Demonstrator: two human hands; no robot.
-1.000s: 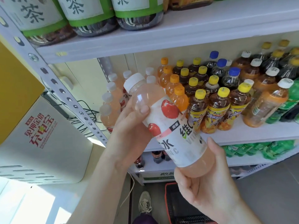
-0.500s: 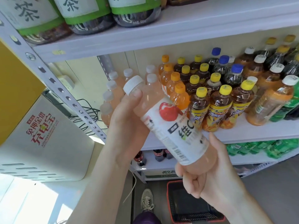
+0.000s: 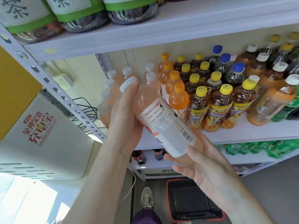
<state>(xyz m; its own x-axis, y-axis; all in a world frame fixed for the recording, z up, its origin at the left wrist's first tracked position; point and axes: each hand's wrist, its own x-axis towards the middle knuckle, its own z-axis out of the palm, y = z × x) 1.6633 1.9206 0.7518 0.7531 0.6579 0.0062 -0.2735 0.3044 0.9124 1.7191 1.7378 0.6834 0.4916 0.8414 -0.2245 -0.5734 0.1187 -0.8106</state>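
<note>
I hold a pink drink bottle (image 3: 163, 125) with a white cap, tilted so the cap points up and left, in front of the middle shelf. Its white back label with small print and a barcode faces me. My left hand (image 3: 124, 120) grips the upper part, with a fingertip reaching the cap. My right hand (image 3: 210, 172), palm up, holds the base between thumb and fingers.
The white shelf (image 3: 242, 133) carries several pink bottles (image 3: 110, 94) at the left, then orange bottles and yellow-capped tea bottles (image 3: 218, 109). Large green-labelled bottles stand above. On the floor are a red and black basket (image 3: 194, 204) and my shoe (image 3: 147, 198). A white kiosk (image 3: 40, 139) stands at the left.
The bottle has turned about its long axis: the front with the apple pictures gave way to the barcode side. My right hand's fingers have loosened under the base.
</note>
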